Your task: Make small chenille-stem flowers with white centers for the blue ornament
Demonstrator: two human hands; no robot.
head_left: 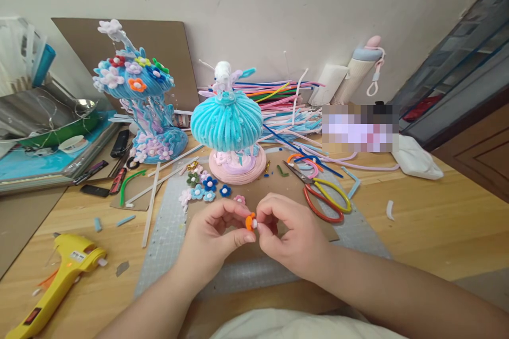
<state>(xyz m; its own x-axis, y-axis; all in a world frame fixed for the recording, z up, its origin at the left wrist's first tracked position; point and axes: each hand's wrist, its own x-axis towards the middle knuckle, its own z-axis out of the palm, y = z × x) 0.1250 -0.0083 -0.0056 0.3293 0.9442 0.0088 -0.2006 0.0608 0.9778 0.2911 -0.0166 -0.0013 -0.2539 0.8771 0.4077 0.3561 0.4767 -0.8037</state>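
Note:
A small orange flower (249, 222) with a white centre is held between my two hands above the cutting mat (159, 254). The thumb and forefinger of my left hand (217, 233) pinch its orange petals from the left. My right hand (292, 233) has its thumb and forefinger pressed together on the white centre (255, 225). Beyond my left hand lie several small fuzzy flowers, among them a dark blue one (210, 184) and a pink one (239, 199). Behind them stands a turquoise domed lamp shape (226, 122) on a round pink base (238, 169).
Scissors (326, 196) with red and yellow handles lie right of centre. A yellow glue gun (67, 270) rests at the left front. A flower-covered blue model (147, 85), pipe cleaners (286, 116) and a bottle (358, 71) stand or lie toward the wall.

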